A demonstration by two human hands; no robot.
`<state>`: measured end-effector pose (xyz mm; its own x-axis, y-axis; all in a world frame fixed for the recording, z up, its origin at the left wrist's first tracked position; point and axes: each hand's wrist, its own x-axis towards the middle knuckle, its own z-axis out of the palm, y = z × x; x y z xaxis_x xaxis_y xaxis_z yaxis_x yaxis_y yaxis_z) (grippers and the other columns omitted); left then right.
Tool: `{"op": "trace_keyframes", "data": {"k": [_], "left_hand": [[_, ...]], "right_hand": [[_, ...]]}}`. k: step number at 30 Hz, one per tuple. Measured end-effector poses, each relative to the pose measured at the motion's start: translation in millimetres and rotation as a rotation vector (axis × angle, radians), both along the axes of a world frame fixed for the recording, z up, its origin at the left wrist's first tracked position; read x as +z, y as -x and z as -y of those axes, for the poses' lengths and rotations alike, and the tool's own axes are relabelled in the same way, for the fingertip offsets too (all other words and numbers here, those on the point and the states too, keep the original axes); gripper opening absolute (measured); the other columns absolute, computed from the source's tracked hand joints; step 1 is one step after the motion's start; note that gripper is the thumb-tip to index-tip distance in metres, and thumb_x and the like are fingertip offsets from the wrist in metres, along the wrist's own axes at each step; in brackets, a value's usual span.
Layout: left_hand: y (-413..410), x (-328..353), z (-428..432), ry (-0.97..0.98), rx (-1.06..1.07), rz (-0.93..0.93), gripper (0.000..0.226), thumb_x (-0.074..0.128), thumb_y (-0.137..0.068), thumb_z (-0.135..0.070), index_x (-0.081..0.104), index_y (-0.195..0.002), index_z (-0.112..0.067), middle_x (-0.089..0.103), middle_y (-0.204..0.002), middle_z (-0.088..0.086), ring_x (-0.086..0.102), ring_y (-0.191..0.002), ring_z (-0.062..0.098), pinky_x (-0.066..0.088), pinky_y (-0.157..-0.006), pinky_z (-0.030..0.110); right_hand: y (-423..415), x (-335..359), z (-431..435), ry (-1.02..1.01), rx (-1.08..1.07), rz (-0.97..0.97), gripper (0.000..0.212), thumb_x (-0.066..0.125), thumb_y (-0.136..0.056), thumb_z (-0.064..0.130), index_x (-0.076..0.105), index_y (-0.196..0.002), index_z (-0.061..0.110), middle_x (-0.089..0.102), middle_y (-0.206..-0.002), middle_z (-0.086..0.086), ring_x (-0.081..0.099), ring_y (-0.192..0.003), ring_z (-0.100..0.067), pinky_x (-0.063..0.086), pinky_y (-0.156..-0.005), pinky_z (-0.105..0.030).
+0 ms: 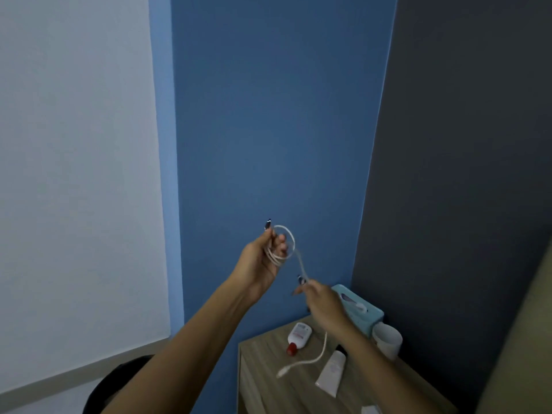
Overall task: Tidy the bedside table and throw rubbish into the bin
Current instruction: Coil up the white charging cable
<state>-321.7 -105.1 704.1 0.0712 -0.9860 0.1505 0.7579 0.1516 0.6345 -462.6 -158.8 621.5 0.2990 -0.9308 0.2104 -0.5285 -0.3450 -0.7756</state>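
A blue painted wall (268,115) fills most of the view, with one white wall (74,144) to its left and one dark grey wall (463,144) to its right. In the corner below stands one bedside table with a wood-grain top (268,383). Left of it, at the lower edge, is one dark rounded object (119,383); what it is cannot be told. Two bare forearms reach forward. The left hand (263,261), raised well above the table, has its fingers curled round several coiled loops of one thin white charging cable (325,342). The right hand (322,300), lower and over the table's back edge, pinches the same cable a little farther along. The cable's free tail hangs from that hand, and its plug end (282,372) lies at the tabletop, touching or just above it. On the table, at the back, sits one pale blue tissue box (370,318). Just beside it is one white cup (386,340). One white squeeze tube (331,375) lies in front of the cup. One small white bottle with a red cap (298,334) lies on its side nearer the blue wall.
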Motion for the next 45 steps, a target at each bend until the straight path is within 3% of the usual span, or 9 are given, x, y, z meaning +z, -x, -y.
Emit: {"op": "trace_keyframes", "data": {"k": [3, 7, 12, 15, 20, 25, 31, 37, 45], "left_hand": [[1, -2, 18, 0.055, 0.137, 0.123, 0.023, 0.038, -0.100, -0.007, 0.059, -0.091, -0.004, 0.073, -0.092, 0.011, 0.073, -0.080, 0.014, 0.058, -0.067, 0.017], [-8, -27, 32, 0.077, 0.484, 0.821, 0.017, 0.048, -0.098, -0.012, 0.056, -0.113, -0.010, 0.062, -0.111, -0.001, 0.060, -0.102, 0.006, 0.048, -0.090, 0.020], [-31, -53, 33, 0.316, 0.691, 1.513, 0.024, 0.042, -0.099, -0.013, 0.035, -0.076, -0.007, 0.038, -0.069, -0.002, 0.035, -0.059, 0.007, 0.028, -0.057, 0.021], [-45, -58, 25, 0.265, 0.521, 1.680, 0.020, 0.043, -0.098, -0.015, 0.047, -0.083, -0.003, 0.054, -0.069, -0.006, 0.055, -0.060, 0.006, 0.035, -0.055, 0.012], [-28, -46, -8, 0.096, 0.144, 1.435, 0.032, 0.045, -0.094, -0.024, 0.063, -0.072, -0.011, 0.054, -0.051, -0.004, 0.049, -0.044, 0.010, 0.039, -0.048, 0.022], [-4, -29, -23, 0.035, -0.080, 1.001, 0.055, 0.032, -0.100, -0.041, 0.050, -0.055, -0.014, 0.042, -0.049, 0.001, 0.035, -0.045, 0.015, 0.031, -0.046, 0.024], [1, -24, -21, 0.063, -0.055, 0.826, 0.036, 0.042, -0.095, -0.028, 0.049, -0.067, -0.008, 0.038, -0.058, 0.008, 0.031, -0.052, 0.016, 0.025, -0.053, 0.028], [6, -19, -17, 0.017, 0.057, 0.764, 0.030, 0.054, -0.093, -0.031, 0.058, -0.075, -0.007, 0.042, -0.058, 0.001, 0.038, -0.049, 0.009, 0.031, -0.051, 0.021], [10, -10, -17, -0.112, -0.184, 0.484, 0.049, 0.048, -0.094, -0.032, 0.032, -0.050, -0.019, 0.025, -0.043, -0.006, 0.022, -0.036, 0.008, 0.023, -0.045, 0.021]], "right_hand": [[-21, -21, -28, 0.036, 0.088, -0.125, 0.030, 0.033, -0.102, 0.029, 0.062, -0.103, 0.020, 0.059, -0.072, 0.005, 0.048, -0.056, -0.006, 0.037, -0.053, -0.023], [-40, -21, -55, 0.086, 0.198, -0.216, 0.023, 0.035, -0.100, 0.027, 0.051, -0.113, 0.018, 0.058, -0.087, 0.001, 0.045, -0.058, -0.002, 0.033, -0.050, -0.019], [-35, 6, -65, 0.194, 0.246, -0.277, 0.024, 0.039, -0.096, 0.018, 0.060, -0.107, 0.017, 0.066, -0.095, -0.002, 0.058, -0.077, -0.013, 0.047, -0.061, -0.027], [-14, 32, -60, 0.232, 0.232, -0.344, 0.023, 0.044, -0.091, 0.017, 0.061, -0.105, 0.018, 0.064, -0.084, -0.004, 0.057, -0.071, -0.017, 0.044, -0.059, -0.032], [18, 65, -40, 0.161, 0.167, -0.162, 0.039, 0.051, -0.082, 0.018, 0.047, -0.116, 0.036, 0.053, -0.064, 0.001, 0.052, -0.058, -0.015, 0.041, -0.055, -0.031], [23, 73, -28, -0.024, 0.315, 0.150, 0.042, 0.048, -0.083, 0.013, 0.068, -0.114, 0.033, 0.048, -0.061, 0.000, 0.038, -0.051, -0.006, 0.029, -0.054, -0.023], [20, 55, -37, -0.085, 0.450, 0.307, 0.019, 0.047, -0.078, 0.027, 0.052, -0.078, 0.009, 0.040, -0.056, 0.003, 0.030, -0.050, -0.009, 0.018, -0.054, -0.034], [16, 51, -38, 0.047, 0.421, 0.365, 0.046, 0.048, -0.086, 0.050, 0.060, -0.102, 0.008, 0.054, -0.075, -0.017, 0.048, -0.069, -0.021, 0.036, -0.068, -0.029], [19, 54, -27, -0.082, 0.377, 0.450, 0.022, 0.049, -0.097, 0.018, 0.056, -0.087, 0.000, 0.038, -0.053, 0.002, 0.031, -0.043, -0.006, 0.025, -0.045, -0.021]]}}
